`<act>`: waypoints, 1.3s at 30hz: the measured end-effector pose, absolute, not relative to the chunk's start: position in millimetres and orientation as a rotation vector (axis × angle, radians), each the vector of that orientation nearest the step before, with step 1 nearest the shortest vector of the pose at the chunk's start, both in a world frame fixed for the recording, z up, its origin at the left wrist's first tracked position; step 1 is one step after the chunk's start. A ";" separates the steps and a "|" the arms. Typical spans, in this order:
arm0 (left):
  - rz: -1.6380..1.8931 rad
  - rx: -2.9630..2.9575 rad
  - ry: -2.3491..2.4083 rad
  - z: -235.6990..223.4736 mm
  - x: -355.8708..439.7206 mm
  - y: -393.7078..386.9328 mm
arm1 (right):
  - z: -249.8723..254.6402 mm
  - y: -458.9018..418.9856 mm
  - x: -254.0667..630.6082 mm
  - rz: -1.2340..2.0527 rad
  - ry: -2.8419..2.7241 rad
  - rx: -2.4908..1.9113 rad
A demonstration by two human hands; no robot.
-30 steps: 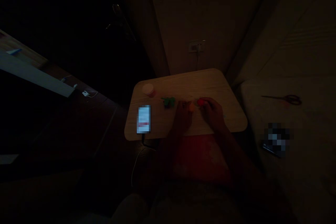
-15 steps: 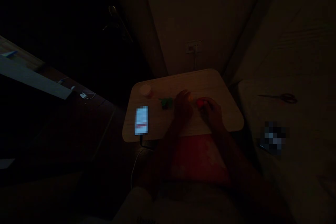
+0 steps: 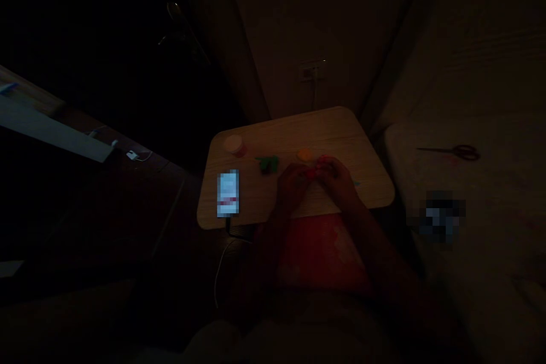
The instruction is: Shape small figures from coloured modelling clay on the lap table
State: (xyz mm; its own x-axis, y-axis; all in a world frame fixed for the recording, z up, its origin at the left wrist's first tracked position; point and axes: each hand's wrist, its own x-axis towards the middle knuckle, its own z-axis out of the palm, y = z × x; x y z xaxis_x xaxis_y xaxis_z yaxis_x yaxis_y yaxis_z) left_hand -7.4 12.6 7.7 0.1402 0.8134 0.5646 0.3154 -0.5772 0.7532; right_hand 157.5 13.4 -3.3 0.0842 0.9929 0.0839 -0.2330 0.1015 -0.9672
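At the worktop's (image 3: 367, 187) near edge, at about half past eight from the red lump (image 3: 310, 173), a lit phone (image 3: 227, 196) lies apart, probably so its cable (image 3: 228, 226) hangs free. The right hand (image 3: 335, 175) is clamped on the lump, seemingly steadying it; the left hand (image 3: 292, 183) meets it, its grip too dark to tell. Just past nine sits a green piece (image 3: 268, 164); towards twelve, an orange disc (image 3: 304, 154), likely parked within reach; towards ten, a tub (image 3: 234, 145).

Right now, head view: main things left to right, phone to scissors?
Phone → green piece → left hand → red piece → right hand → scissors.
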 end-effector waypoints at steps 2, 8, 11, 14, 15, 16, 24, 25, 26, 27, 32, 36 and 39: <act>1.437 1.955 1.088 7.8 -7.5 8.9 | -2.1 12.5 156.7 1.185 -1.075 -0.994; 1.394 1.962 1.123 8.9 -6.2 5.5 | -1.7 9.0 154.9 1.149 -1.186 -0.951; 1.361 1.976 1.134 8.5 -5.6 6.4 | -4.6 8.2 153.7 1.169 -1.123 -0.940; 1.348 2.021 1.131 7.3 -5.8 7.8 | -8.0 7.5 149.8 1.203 -1.042 -0.940; 1.344 2.034 1.132 6.9 -5.9 8.1 | -9.1 7.1 148.2 1.218 -1.012 -0.940; 1.342 2.042 1.130 6.5 -6.1 8.3 | -10.0 6.7 146.7 1.231 -0.988 -0.940; 1.319 2.095 1.094 10.4 -5.0 4.9 | -9.1 4.1 145.1 1.256 -1.012 -0.925; 1.326 2.094 1.099 10.9 -5.0 4.8 | -8.6 4.5 144.7 1.243 -1.012 -0.930; 1.331 2.089 1.112 11.2 -5.1 5.0 | -8.3 5.1 144.1 1.226 -1.018 -0.940; 1.337 2.079 1.130 11.2 -5.4 5.4 | -8.2 5.9 143.2 1.212 -1.031 -0.952; 1.360 2.000 1.178 8.2 -8.6 8.2 | -9.7 8.5 139.9 1.224 -1.042 -0.968; 1.367 1.961 1.200 6.9 -10.6 8.2 | -7.3 7.8 140.6 1.218 -1.080 -0.971; 1.380 1.909 1.226 7.4 -12.5 6.7 | -2.1 6.4 140.4 1.195 -1.152 -0.976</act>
